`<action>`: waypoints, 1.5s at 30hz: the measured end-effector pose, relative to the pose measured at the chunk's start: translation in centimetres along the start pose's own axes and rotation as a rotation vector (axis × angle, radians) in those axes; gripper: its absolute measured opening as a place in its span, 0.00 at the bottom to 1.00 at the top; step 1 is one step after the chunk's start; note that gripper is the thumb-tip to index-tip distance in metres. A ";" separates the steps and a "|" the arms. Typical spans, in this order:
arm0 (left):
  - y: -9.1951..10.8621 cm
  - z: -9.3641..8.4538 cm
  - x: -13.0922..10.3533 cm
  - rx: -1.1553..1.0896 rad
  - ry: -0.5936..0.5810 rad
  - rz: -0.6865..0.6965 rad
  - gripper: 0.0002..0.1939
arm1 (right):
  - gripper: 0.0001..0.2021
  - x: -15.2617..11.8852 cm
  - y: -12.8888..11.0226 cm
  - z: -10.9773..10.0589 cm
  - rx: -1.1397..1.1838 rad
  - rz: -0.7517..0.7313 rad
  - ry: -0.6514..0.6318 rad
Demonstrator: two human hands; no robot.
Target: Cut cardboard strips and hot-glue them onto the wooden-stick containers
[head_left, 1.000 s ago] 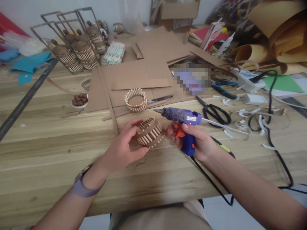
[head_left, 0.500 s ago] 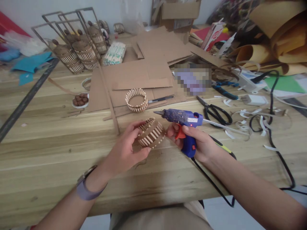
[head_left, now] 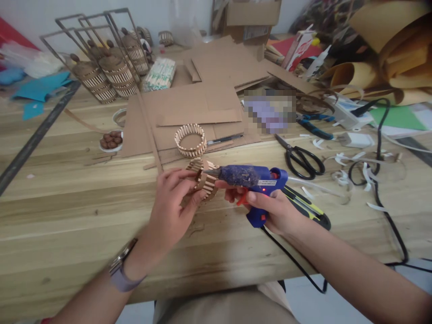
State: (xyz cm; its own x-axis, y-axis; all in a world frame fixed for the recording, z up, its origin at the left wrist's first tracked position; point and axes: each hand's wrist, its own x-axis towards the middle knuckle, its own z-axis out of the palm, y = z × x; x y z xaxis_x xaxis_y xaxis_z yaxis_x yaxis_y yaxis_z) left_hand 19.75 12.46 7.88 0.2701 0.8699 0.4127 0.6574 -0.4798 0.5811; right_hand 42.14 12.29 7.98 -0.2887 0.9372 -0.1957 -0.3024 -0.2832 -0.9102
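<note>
My left hand (head_left: pixel 175 198) is closed on a small round ring of wooden sticks (head_left: pixel 209 182) banded with brown strips, tilted just above the table. My right hand (head_left: pixel 270 204) grips a blue hot glue gun (head_left: pixel 245 175) by its handle, fingers at the orange trigger. The gun's metal nozzle points left and overlaps the ring's brown band near my left fingers; whether it touches cannot be made out. A clear glue stick (head_left: pixel 300 182) sticks out of the gun's back. Just beyond, a second stick ring (head_left: pixel 191 140) rests on the cardboard.
Cardboard sheets (head_left: pixel 199 101) lie behind the hands, with lantern-like stick models (head_left: pixel 116 72) at the back left. A cup of brown balls (head_left: pixel 111 140) stands left. Black scissors (head_left: pixel 302 162), a utility knife (head_left: pixel 308 207), pliers (head_left: pixel 315 127) and the gun's black cable (head_left: pixel 293 258) lie right.
The glue gun has moved left and slightly down, bringing its nozzle over the ring. My left hand has turned the ring and shifted it a little left.
</note>
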 end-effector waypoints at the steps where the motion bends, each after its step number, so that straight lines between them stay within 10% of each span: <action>1: 0.2 0.0 0.0 0.026 0.026 0.022 0.05 | 0.19 0.0 0.1 0.0 0.004 -0.006 -0.015; 45: 1.6 -0.1 0.1 -0.061 -0.088 0.145 0.08 | 0.21 0.1 0.3 0.2 0.049 0.024 -0.068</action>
State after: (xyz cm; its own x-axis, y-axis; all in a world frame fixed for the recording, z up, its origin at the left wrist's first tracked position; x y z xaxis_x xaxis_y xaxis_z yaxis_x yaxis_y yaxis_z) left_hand 20.70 11.75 8.91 0.4213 0.7967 0.4333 0.5644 -0.6043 0.5625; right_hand 41.81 12.26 7.81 -0.3567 0.9146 -0.1906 -0.3380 -0.3166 -0.8863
